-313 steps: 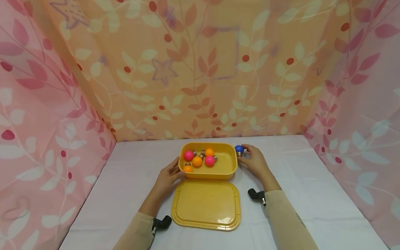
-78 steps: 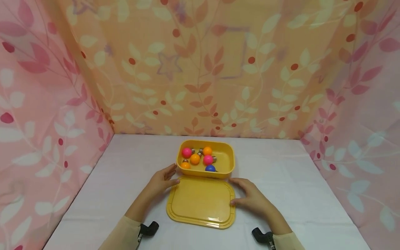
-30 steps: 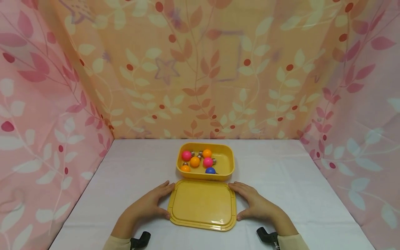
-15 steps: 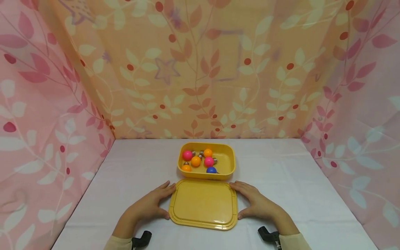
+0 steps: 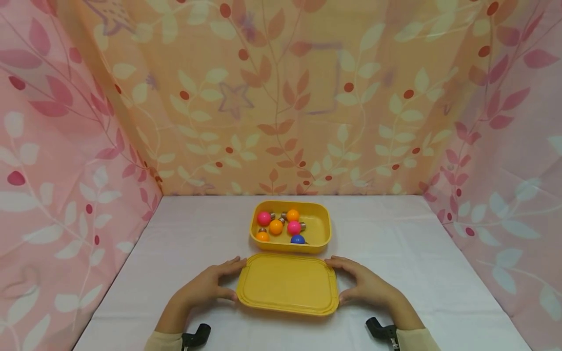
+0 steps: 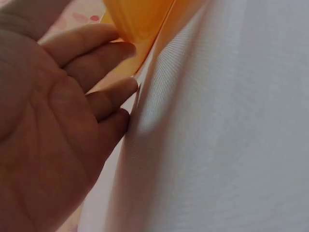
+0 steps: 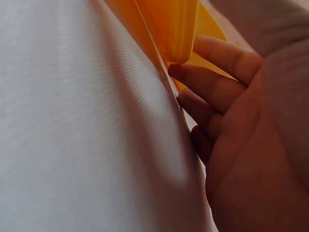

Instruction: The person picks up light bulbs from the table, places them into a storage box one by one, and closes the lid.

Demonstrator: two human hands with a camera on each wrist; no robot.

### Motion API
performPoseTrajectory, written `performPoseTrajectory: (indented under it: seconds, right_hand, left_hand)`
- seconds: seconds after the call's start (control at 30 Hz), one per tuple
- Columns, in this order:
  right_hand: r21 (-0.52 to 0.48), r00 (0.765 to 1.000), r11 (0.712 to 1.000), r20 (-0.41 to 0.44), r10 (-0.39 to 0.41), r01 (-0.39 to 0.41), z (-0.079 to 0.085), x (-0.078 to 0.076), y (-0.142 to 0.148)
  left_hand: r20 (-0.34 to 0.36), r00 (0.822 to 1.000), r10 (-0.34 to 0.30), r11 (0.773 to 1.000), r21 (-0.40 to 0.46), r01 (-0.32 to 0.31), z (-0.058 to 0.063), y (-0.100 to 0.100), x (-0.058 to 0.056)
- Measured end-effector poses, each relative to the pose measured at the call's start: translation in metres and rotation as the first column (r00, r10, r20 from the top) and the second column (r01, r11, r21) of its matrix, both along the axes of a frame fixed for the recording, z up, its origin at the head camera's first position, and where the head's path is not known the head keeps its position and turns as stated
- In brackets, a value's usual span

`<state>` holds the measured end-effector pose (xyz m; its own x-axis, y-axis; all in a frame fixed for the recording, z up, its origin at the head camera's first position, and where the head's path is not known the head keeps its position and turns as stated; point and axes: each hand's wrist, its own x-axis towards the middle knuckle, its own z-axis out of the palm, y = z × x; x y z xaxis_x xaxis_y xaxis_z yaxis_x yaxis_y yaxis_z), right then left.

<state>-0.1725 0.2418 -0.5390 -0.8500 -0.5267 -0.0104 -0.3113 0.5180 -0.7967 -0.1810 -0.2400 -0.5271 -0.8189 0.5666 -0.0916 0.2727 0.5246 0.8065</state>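
A yellow rectangular lid (image 5: 287,283) is held level between both hands, its near edge slightly off the white cloth. My left hand (image 5: 206,290) grips the left side, fingers at the far corner and thumb at the near one. My right hand (image 5: 369,287) grips the right side the same way. Just beyond the lid stands a yellow box (image 5: 318,226), without its cover. Inside lie several small round light bulbs with metal screw bases, among them a pink bulb (image 5: 264,218), an orange bulb (image 5: 275,226) and a blue bulb (image 5: 297,239). Both wrist views show fingers against the lid's edge.
White cloth (image 5: 395,229) covers the table. A patterned orange curtain (image 5: 281,97) stands behind, with pink patterned curtains at the left and right. A black wrist camera mount (image 5: 197,336) sits on each forearm.
Earlier the right hand held the blue bulb beside the box; that bulb now lies in the box. Both hands moved to the lid's sides, and the lid has just risen slightly from the table.
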Motion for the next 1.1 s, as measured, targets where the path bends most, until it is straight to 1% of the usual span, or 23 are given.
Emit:
performPoseTrajectory:
  seconds: [0.1,0.17,0.23,0.33,0.5,0.63,0.77,0.87,1.0,1.1]
  right_hand:
    - [-0.099,0.999,0.995,0.02,0.029,-0.026,0.003,-0.001,0.001]
    - [-0.162,0.998,0.986,0.026,0.049,-0.045,0.005,-0.002,0.0]
    - [-0.201,0.998,0.978,0.036,0.056,-0.048,0.007,-0.003,0.0]
    - [-0.24,0.998,0.969,0.027,0.061,-0.053,0.008,-0.003,-0.001]
    - [-0.303,0.997,0.95,-0.017,0.073,-0.075,0.006,-0.005,-0.001]
    - [-0.336,0.997,0.939,-0.042,0.07,-0.08,0.004,-0.005,-0.002]
    - [-0.344,0.999,0.938,-0.019,0.033,-0.038,0.005,-0.004,-0.004]
    - [-0.36,1.0,0.933,0.011,0.013,-0.008,0.006,-0.003,-0.005]
    - [-0.392,0.999,0.92,0.053,0.007,0.015,0.007,-0.002,-0.007]
    - [-0.423,0.997,0.906,0.07,0.012,0.019,0.009,-0.002,-0.008]
  left_hand:
    - [0.021,1.0,-0.003,0.994,0.107,0.001,0.002,0.0,-0.002]
    - [0.052,0.999,-0.006,0.981,0.196,-0.004,0.002,0.0,-0.002]
    - [0.075,0.997,-0.006,0.965,0.262,-0.014,0.003,0.001,-0.003]
    - [0.1,0.995,0.008,0.945,0.324,-0.04,0.004,0.002,-0.002]
    - [0.141,0.987,0.083,0.93,0.344,-0.127,0.005,0.006,-0.001]
    - [0.174,0.971,0.165,0.912,0.347,-0.218,0.004,0.012,0.0]
    - [0.17,0.954,0.245,0.894,0.342,-0.291,0.002,0.018,0.001]
    - [0.159,0.941,0.3,0.875,0.348,-0.338,0.001,0.022,0.002]
    - [0.156,0.919,0.362,0.839,0.376,-0.394,0.002,0.025,0.004]
    - [0.145,0.908,0.393,0.82,0.391,-0.417,0.005,0.027,0.005]
